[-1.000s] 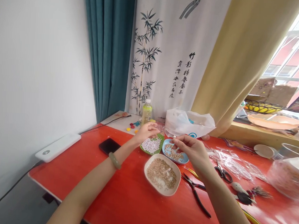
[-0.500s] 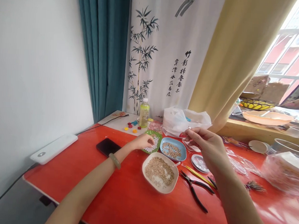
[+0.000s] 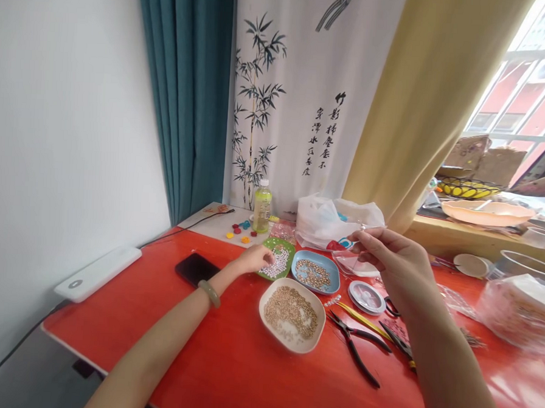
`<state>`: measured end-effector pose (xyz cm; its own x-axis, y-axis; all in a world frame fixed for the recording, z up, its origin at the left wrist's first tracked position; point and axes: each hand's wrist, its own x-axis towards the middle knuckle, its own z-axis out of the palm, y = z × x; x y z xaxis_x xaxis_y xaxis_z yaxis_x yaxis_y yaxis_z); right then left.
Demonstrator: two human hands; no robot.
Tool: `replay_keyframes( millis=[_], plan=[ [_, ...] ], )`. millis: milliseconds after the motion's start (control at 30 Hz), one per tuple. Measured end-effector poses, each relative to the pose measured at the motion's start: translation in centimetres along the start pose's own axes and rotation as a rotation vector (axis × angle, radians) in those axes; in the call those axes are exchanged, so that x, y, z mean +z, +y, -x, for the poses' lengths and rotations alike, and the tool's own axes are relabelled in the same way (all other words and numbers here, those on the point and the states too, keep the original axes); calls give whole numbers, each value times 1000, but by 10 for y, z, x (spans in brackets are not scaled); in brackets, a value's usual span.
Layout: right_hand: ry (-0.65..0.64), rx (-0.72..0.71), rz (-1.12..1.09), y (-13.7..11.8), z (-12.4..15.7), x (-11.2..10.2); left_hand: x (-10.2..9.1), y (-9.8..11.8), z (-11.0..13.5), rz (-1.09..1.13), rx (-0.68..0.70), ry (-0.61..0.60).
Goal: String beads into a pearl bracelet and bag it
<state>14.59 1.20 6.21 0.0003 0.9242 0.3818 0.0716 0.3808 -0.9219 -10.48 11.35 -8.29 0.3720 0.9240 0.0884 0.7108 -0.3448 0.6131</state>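
My left hand (image 3: pixel 252 259), with a jade-coloured bangle (image 3: pixel 209 293) on the wrist, reaches to the green dish (image 3: pixel 288 267) of white beads (image 3: pixel 277 266). Its fingertips are curled together at the beads; whatever they pinch is too small to make out. Raised over the table's right half, my right hand (image 3: pixel 391 253) pinches a small pale bead (image 3: pixel 363 227) between thumb and forefinger. Thread on the bead cannot be made out clearly. Between the hands sit a blue dish (image 3: pixel 336 284) of gold beads (image 3: pixel 313 274) and a white dish (image 3: pixel 264 330) of smaller gold beads (image 3: pixel 291 308).
Black-handled pliers (image 3: pixel 354 345), yellow tweezers (image 3: pixel 362 321) and a clear spool (image 3: pixel 367 297) lie right of the dishes. A phone (image 3: pixel 197 267) lies left, a bottle (image 3: pixel 262 209) and plastic bag (image 3: pixel 317 221) behind. A wrapped roll (image 3: pixel 523 308) stands far right.
My right hand has moved to the right with the bead, uncovering more of the spool and a second tool beside the tweezers. My left hand has shifted slightly left at the green dish.
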Motion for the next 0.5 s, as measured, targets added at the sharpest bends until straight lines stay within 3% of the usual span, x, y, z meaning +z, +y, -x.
replay_keyframes(
  millis=[233, 500],
  plan=[
    [-4, -14, 55, 1, 0, -1, 4, 9, 2, -2, 42, -79],
    [-13, -10, 42, 1, 0, 0, 9, 12, 7, -20, 25, 51]
  ],
)
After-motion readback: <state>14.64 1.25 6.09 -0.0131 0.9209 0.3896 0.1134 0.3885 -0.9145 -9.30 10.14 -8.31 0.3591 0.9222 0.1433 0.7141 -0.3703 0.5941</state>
